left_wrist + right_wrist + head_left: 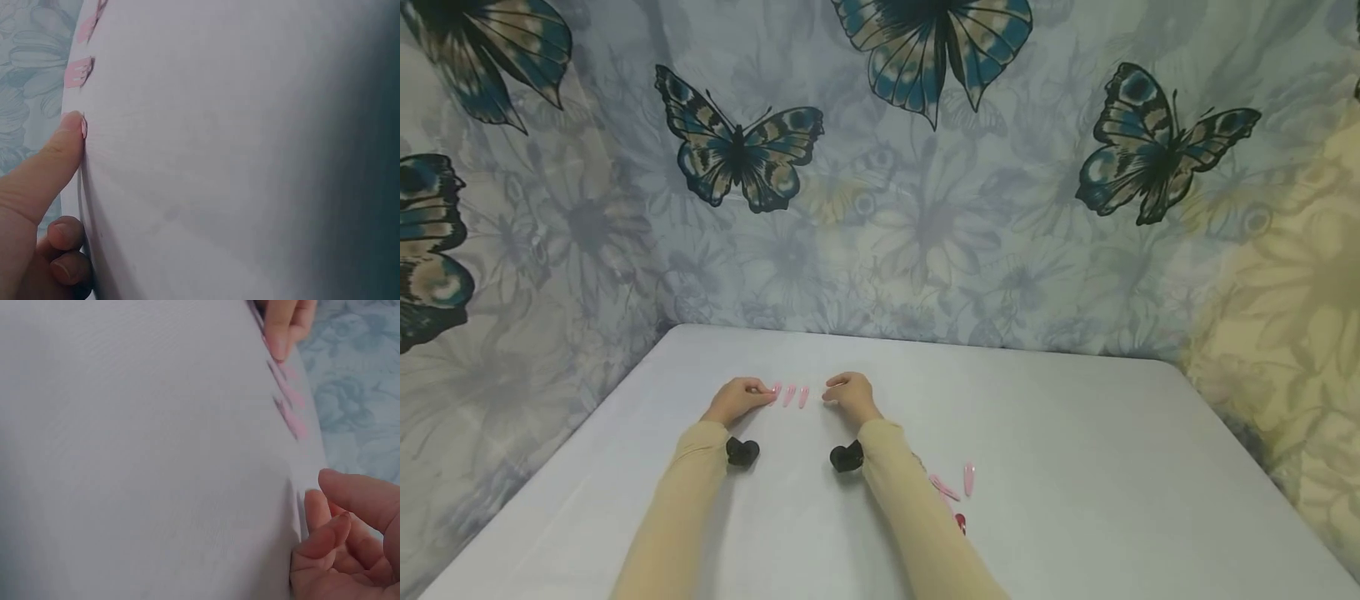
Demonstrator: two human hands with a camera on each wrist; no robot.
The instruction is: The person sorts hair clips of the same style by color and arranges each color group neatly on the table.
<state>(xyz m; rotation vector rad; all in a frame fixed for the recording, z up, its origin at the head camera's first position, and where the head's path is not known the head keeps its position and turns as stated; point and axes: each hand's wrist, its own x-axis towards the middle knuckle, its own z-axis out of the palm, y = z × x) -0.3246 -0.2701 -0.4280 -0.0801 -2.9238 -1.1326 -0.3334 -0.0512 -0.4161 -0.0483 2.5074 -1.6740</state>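
Three pink snap hair clips stand in a short row on the white table in the head view. My left hand (737, 401) pinches the leftmost hair clip (776, 391) between thumb and fingertips; in the left wrist view the thumb (59, 147) covers most of it. Beside it lie the middle hair clip (790, 395) and the right hair clip (804, 397), slanted the same way. Just right of the row is my right hand (853, 397), its fingers loosely bent with nothing between them. The right wrist view shows that hand's thumb (359, 494) apart from its fingers.
Nearer and to the right, by the right sleeve (906, 500), lie several more clips: a pink one (969, 479), another pink one (944, 487) and a red one (961, 522). A butterfly-patterned wall covering (925, 250) stands behind the white table (1075, 467).
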